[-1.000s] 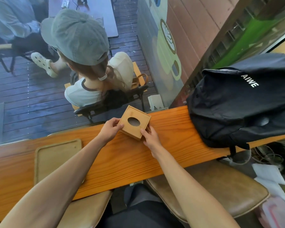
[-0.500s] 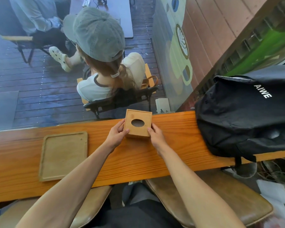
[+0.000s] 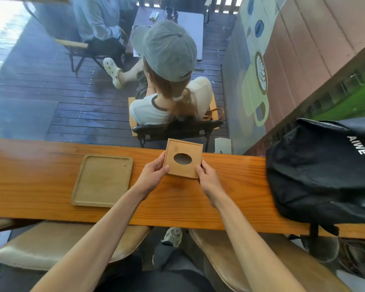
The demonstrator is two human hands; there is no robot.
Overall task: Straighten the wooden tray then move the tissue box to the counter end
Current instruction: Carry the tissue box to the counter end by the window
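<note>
Two bare forearms enter from the bottom of the frame, no sleeves in view, no watch, rings or bands on wrists or fingers. Left hand (image 3: 151, 178) and right hand (image 3: 209, 181) are both ungloved, with short plain nails. Lower centre: dark trousers (image 3: 156, 281), black or charcoal, fabric detail unclear. Just above them, one grey-beige sneaker (image 3: 173, 237) with a lighter sole and laces, partly hidden. Upper body clothing out of frame.
</note>
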